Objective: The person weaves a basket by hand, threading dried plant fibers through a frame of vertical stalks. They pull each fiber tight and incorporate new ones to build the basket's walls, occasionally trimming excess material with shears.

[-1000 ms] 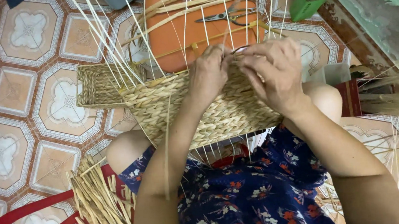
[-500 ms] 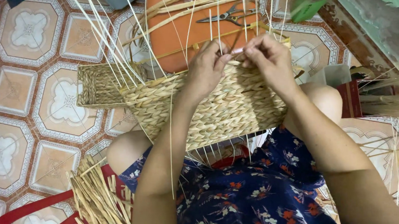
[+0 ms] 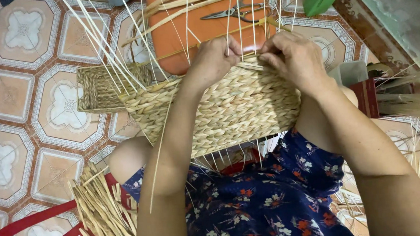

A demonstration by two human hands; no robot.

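On the person's lap sits the woven basket, pale straw-coloured, braided in horizontal rows, with thin upright stakes rising from its rim. Left hand and right hand rest at that rim, fingers pinched narrowly on strands. Beyond the basket lie scissors on an orange stool.

open floor tiles far left | thin stiff straws sticking up over basket rim | orange stool with scissors right behind | straw bundle low left
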